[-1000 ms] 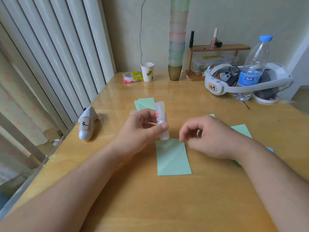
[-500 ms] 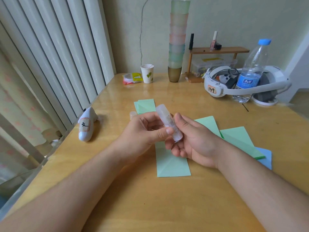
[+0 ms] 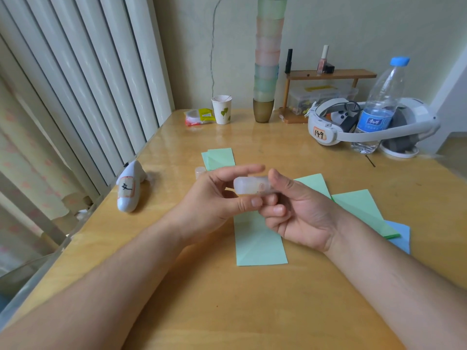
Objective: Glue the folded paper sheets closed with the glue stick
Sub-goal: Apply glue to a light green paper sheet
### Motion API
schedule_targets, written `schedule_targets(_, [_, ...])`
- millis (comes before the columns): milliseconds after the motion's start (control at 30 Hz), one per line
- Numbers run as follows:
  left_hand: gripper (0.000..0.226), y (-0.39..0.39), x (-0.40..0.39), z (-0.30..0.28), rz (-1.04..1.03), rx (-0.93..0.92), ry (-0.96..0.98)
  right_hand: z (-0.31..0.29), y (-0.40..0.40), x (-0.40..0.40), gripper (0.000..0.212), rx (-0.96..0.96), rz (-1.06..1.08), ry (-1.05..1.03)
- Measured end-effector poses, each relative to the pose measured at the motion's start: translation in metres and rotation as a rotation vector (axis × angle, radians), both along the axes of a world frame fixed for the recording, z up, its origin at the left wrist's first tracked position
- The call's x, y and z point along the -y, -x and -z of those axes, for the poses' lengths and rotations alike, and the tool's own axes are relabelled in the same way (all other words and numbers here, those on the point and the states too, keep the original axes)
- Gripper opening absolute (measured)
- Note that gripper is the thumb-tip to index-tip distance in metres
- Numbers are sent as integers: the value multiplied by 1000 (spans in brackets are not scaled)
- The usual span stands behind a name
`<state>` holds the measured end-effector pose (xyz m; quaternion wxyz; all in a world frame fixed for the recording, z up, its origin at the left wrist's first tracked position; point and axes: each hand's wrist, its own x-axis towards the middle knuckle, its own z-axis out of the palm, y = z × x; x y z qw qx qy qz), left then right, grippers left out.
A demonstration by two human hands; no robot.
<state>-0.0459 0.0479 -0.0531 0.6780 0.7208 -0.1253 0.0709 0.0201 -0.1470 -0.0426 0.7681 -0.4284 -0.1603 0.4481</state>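
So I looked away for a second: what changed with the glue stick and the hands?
The right hand came in and took hold of the glue stick, which tipped from upright to lying sideways; the left hand still grips it. The folded green sheet below stayed put.

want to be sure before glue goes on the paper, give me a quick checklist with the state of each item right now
1. Glue stick in hand: ok, held sideways above the table between the left hand and right hand.
2. Cap off: ok, a small cap stands on the table behind the left hand.
3. Glue wound out of the tube: cannot tell, the tip is blurred.
4. Folded green sheet in place: ok, it lies flat under the hands.
5. Flap lifted for gluing: not ok, the sheet lies closed.
6. Hand free to pin the sheet: not ok, both hold the stick.
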Motion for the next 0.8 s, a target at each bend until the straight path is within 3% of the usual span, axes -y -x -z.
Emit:
schedule_targets(67, [52, -3, -15, 0, -109, -15, -217, -5, -4, 3, 46, -61, 97, -38])
schedule_targets(200, [30, 1, -37, -1, -215, -106, -633, -12, -13, 11, 33, -98, 344, 35])
schedule_targets(333, [44, 2, -37, 1, -190, -176, -879, -8, -10, 7, 34, 10, 418, 161])
schedule_targets(433, [58, 0, -34, 5, -202, -150, -996, -6, -9, 3, 49, 42, 387, 142])
schedule_targets(500, [68, -2, -33, 8, -217, -134, -1061, -5, -8, 0, 42, 103, 355, 140])
schedule_targets(667, [77, -4, -32, 12, -239, -160, -1095, 2, 1, -18, 19, 559, 370, 351])
schedule_targets(800, [80, -4, -31, 13, -243, -171, -1092, 7, 3, -29, 31, 791, 415, 552])
